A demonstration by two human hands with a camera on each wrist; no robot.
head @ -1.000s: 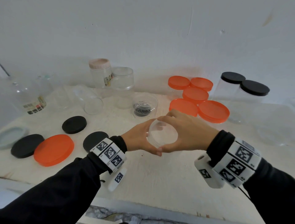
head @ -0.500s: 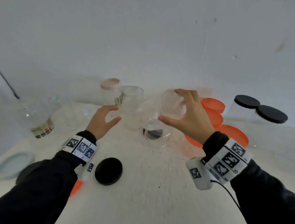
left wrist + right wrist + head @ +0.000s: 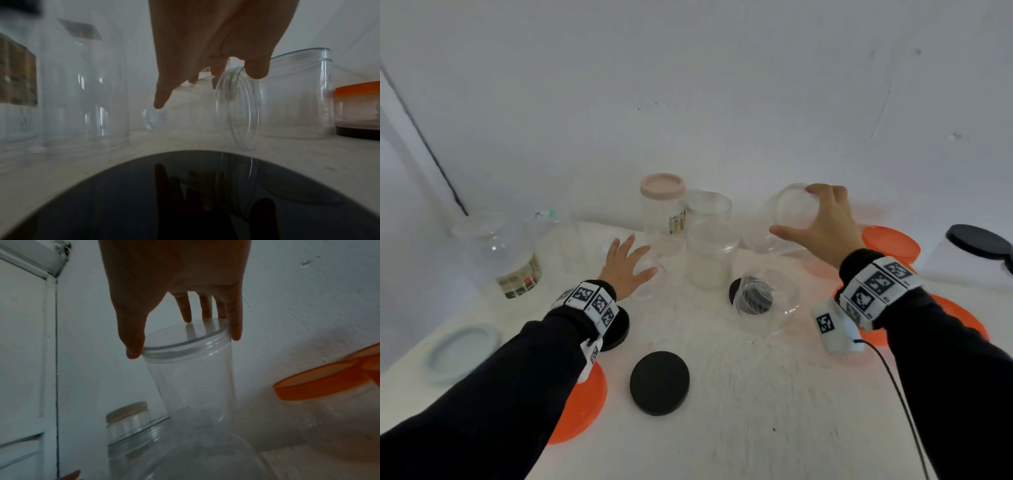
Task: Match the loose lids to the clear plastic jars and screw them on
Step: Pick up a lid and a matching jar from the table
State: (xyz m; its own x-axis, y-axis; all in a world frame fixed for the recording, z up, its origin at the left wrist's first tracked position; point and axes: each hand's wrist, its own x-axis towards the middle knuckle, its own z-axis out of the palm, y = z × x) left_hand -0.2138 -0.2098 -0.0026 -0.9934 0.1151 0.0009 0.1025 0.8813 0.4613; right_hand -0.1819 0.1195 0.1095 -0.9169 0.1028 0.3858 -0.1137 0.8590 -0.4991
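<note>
My right hand (image 3: 796, 214) grips the clear lid (image 3: 791, 202) of a clear plastic jar (image 3: 195, 378) at the back right, thumb and fingers around the lid's rim (image 3: 185, 339). The jar hangs tilted below the hand; I cannot tell whether its base touches the table. My left hand (image 3: 638, 258) is spread flat over a small clear jar (image 3: 650, 279) that lies on its side. In the left wrist view the thumb touches that jar's open mouth (image 3: 236, 110). Two loose black lids (image 3: 659, 383) (image 3: 616, 325) and an orange lid (image 3: 582, 404) lie in front.
A pink-lidded jar (image 3: 662, 202) and open clear jars (image 3: 710, 253) stand at the back centre. Another clear jar (image 3: 767, 301) lies on its side mid-table. Orange-lidded jars (image 3: 890, 243) and a black-lidded jar (image 3: 977, 241) stand right. A large labelled jar (image 3: 500, 253) and a pale lid (image 3: 462, 349) are left.
A second ago both hands held the lidded jar in front of me. The left hand let go and moved to the small lying jar; the right hand carried the jar to the back right.
</note>
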